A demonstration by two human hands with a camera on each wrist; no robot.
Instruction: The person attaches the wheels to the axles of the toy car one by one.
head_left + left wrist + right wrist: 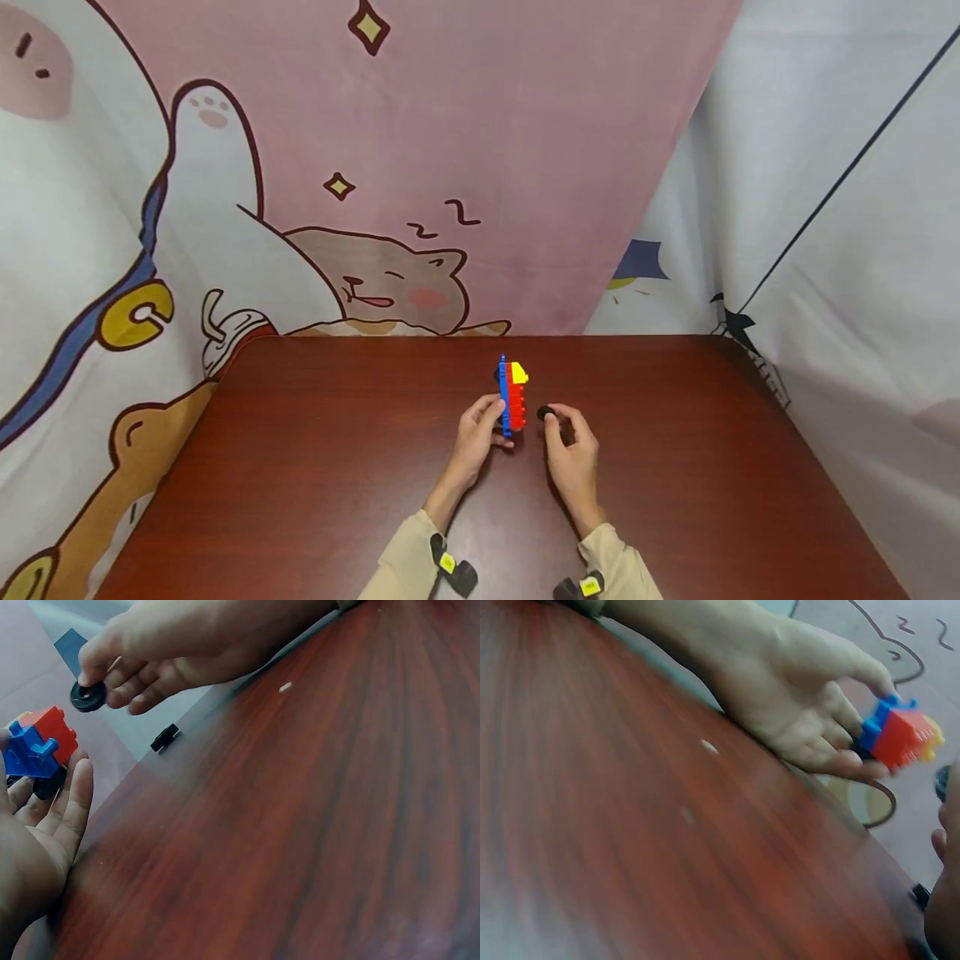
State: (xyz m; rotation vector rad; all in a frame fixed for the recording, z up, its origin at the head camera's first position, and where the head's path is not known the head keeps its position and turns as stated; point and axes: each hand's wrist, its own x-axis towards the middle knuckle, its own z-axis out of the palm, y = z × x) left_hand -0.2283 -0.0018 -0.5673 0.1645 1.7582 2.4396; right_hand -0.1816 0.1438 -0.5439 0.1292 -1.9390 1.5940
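A toy car of building blocks (516, 404), with a blue base, red blocks and a yellow block, is tipped on its side above the table. My left hand (474, 435) grips it by the blue base, thumb on one side and fingers on the other. Black wheels (49, 784) show on its underside in the left wrist view. Just to the right, my right hand (574, 457) pinches a loose black wheel (88, 697) between thumb and fingers, apart from the car. The right wrist view shows the car (907, 739) at the left hand's fingertips, slightly blurred.
Beneath both hands spreads a glossy reddish-brown table (315, 467). A printed cartoon curtain (525, 167) hangs behind its far edge, and pale cloth (847, 250) hangs on the right. A black clip-like piece (738, 325) sits at the far right corner.
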